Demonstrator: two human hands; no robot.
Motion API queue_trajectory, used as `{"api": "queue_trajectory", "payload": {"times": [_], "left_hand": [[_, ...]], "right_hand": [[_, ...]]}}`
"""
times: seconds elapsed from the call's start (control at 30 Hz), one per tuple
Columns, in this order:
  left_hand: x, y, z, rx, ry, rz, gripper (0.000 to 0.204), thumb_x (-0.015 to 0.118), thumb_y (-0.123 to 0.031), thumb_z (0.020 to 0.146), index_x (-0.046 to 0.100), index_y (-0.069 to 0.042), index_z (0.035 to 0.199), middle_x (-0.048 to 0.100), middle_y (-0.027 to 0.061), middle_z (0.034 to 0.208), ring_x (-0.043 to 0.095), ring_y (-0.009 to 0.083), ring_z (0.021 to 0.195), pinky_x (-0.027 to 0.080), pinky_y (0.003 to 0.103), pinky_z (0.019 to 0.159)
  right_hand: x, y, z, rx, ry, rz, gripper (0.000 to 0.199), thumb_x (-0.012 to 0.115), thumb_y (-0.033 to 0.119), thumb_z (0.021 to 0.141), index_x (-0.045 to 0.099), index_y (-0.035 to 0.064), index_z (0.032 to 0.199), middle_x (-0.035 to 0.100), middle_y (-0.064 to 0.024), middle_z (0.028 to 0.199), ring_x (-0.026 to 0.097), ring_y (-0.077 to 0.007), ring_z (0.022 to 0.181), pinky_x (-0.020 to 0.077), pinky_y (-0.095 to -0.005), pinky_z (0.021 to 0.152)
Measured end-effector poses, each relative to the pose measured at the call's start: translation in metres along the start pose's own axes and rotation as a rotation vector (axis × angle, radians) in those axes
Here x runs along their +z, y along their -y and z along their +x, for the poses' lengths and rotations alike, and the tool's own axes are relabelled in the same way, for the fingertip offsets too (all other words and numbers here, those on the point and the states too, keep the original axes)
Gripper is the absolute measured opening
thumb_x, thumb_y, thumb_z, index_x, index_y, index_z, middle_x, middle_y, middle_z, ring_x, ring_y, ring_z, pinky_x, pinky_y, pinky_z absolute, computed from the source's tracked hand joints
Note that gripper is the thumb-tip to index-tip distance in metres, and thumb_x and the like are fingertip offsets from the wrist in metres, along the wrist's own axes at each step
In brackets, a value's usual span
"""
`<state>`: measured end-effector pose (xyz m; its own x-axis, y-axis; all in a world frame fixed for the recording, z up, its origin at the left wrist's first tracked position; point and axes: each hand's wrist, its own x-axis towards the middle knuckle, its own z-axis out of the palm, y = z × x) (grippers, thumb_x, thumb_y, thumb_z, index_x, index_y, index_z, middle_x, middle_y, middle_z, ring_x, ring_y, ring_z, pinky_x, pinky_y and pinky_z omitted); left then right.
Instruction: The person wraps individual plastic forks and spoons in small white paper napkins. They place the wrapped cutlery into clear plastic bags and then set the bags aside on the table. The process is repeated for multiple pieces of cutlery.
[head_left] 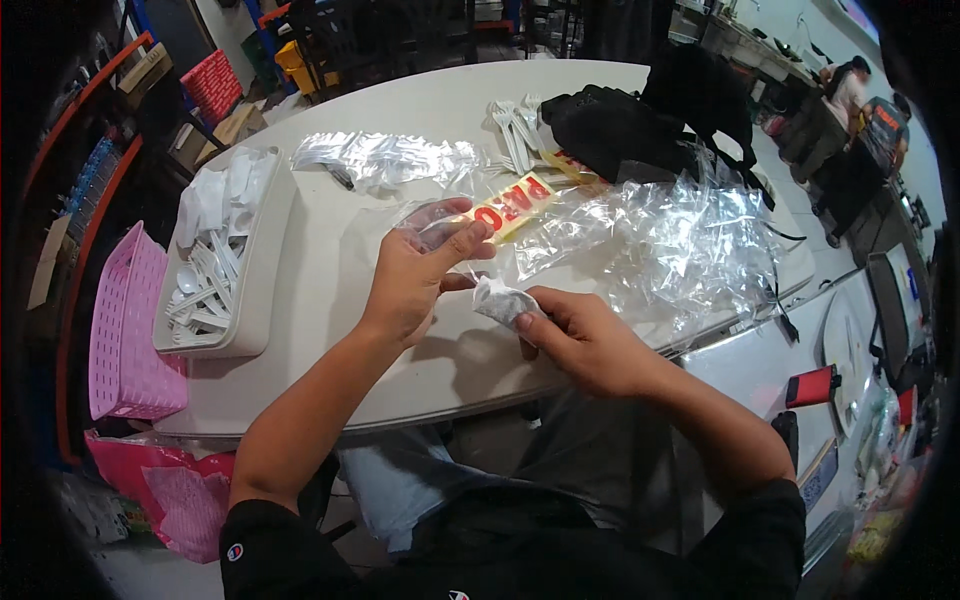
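Observation:
My left hand (415, 265) is curled with thumb and fingers around a thin clear plastic bag (428, 232), part of which the fingers hide. Close by, my right hand (595, 340) pinches a small folded white napkin (503, 300) between thumb and fingers, its free end pointing at the left hand. Beyond the left fingertips lies a yellow strip with red lettering (515, 208) on the white table (330, 285). A crumpled heap of clear plastic bags (690, 240) spreads to the right of both hands.
At left stands a white bin (262, 270) of plastic cutlery and napkins, beside a pink basket (125, 320). Flat clear bags (390, 160), white plastic forks (515, 135) and a black bag (620, 125) lie toward the far edge. Two people (870, 130) are at the far right.

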<state>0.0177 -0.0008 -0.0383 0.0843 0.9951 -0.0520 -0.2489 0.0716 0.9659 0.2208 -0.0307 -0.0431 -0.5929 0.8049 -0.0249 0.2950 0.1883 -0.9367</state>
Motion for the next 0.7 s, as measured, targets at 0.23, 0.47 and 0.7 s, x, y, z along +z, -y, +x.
{"api": "queue_trajectory", "payload": {"times": [0.23, 0.47, 0.7], "left_hand": [[-0.002, -0.009, -0.003, 0.003, 0.084, -0.06, 0.053, 0.073, -0.022, 0.083, 0.047, 0.0, 0.124, 0.065, 0.0091, 0.102, 0.063, 0.013, 0.09, 0.053, 0.025, 0.065], [-0.006, -0.008, -0.002, 0.05, 0.179, -0.075, 0.055, 0.068, -0.018, 0.085, 0.043, -0.001, 0.131, 0.064, 0.01, 0.102, 0.063, 0.014, 0.094, 0.058, 0.028, 0.068], [-0.003, -0.015, -0.005, 0.089, 0.237, -0.068, 0.069, 0.072, -0.006, 0.078, 0.035, -0.001, 0.137, 0.056, 0.0166, 0.119, 0.057, 0.0207, 0.108, 0.055, 0.031, 0.082]], "right_hand": [[-0.002, 0.015, -0.004, 0.006, -0.052, 0.099, 0.043, 0.048, 0.018, 0.094, 0.039, 0.0098, 0.136, 0.063, -0.007, 0.071, 0.058, -0.0144, 0.068, 0.045, -0.0306, 0.066], [-0.003, 0.021, -0.003, 0.074, -0.106, 0.134, 0.042, 0.048, 0.014, 0.093, 0.042, 0.0136, 0.135, 0.063, -0.0068, 0.07, 0.057, -0.0114, 0.066, 0.0449, -0.0283, 0.065], [-0.003, 0.015, -0.002, 0.083, -0.132, 0.086, 0.043, 0.047, 0.015, 0.093, 0.042, 0.0136, 0.135, 0.064, -0.0075, 0.069, 0.06, -0.0125, 0.065, 0.0462, -0.0291, 0.065]]}}
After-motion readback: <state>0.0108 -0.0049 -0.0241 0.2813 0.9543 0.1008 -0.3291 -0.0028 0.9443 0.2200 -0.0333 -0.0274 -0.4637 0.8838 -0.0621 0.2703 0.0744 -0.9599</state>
